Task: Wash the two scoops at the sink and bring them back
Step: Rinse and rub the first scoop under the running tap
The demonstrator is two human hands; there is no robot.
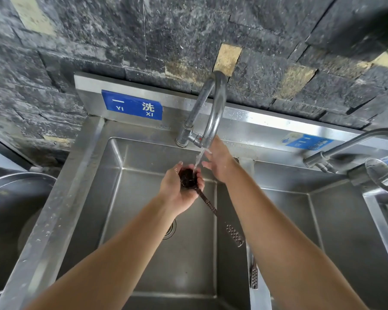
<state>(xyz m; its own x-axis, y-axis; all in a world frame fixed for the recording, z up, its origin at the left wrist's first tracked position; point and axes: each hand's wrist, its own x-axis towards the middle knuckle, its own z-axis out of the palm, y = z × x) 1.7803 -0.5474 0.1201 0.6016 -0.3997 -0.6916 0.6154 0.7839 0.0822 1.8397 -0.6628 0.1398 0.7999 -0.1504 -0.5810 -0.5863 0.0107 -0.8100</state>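
- Stainless steel double sink (81,198): work is over the left basin, near its back edge. The wet steel rim is slippery, so anything set on an edge can slide in.
- Curved steel tap (213,113) at the back edge is running, and the water stream (198,158) lands straight in the scoop bowl. Risk: a cupped bowl facing up deflects the flow, so expect splash over the front edge and onto the forearms. Tilting the bowl should cut that down.
- Left hand (177,189): palm up, fingers curled round the bowl of the dark brown long-handled scoop (211,205). The perforated handle end hangs free toward the basin's right wall. The grip is on the bowl only and it's wet. Risk: the long handle levers the scoop out of the palm and it drops toward the round drain (169,229) in the basin floor.
- Right hand (218,163): loose, fingers spread, holding nothing, just beside the stream and below the spout. Risk: if it doesn't come in to rub, the bowl only gets rinsed and residue may stay.
- Second dark brown scoop (254,274): only its perforated handle shows, lying along the divider between the basins near the front edge. The rest is hidden under the right forearm. Risk: that forearm sweeps it into either basin. I can't tell whether it has been washed.
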